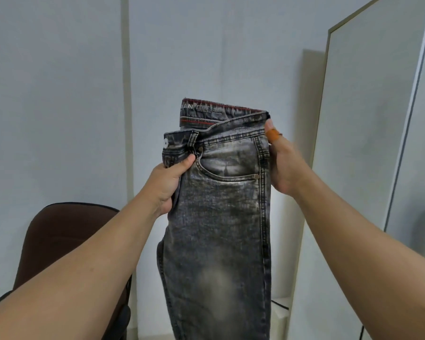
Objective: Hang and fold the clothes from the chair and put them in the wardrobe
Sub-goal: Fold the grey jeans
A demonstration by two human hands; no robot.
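Observation:
A pair of washed grey-black jeans (221, 217) hangs upright in front of me, folded lengthwise, waistband at the top and legs running out of the bottom of the view. My left hand (168, 182) grips the left edge just below the waistband, thumb on the front by the pocket. On the right edge near the waistband my right hand (280, 163) holds the cloth; its thumb wears an orange plaster. The brown chair (64, 241) stands at the lower left, partly behind my left forearm, with no clothes showing on its visible part.
A pale wall with a vertical strip (125, 94) fills the background. On the right a tall light-framed panel (368, 143), a door or mirror, leans or stands open. A low white ledge (281, 307) shows behind the jeans at the lower right.

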